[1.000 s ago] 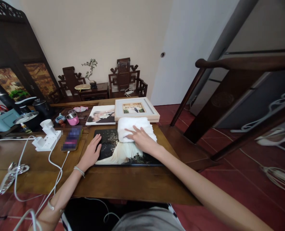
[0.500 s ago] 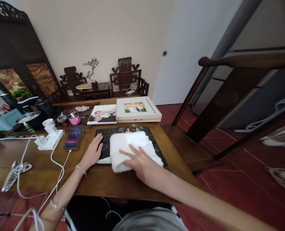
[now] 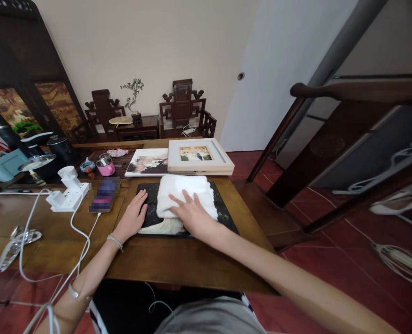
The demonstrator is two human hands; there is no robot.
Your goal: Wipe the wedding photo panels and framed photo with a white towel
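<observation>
On the picture [image 3: 167,226], the folded towel [image 3: 183,184] is touched by the widely spread right hand [image 3: 194,214], the flattened left hand [image 3: 135,213] being placed at the picture's left edge; towel judged soft and light, best gathered by a fold, picture stiff, best held by edges.

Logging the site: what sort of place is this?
Probably a home's sitting room: a carved wooden chair, a potted tree and a framed photo on the wooden table.
</observation>
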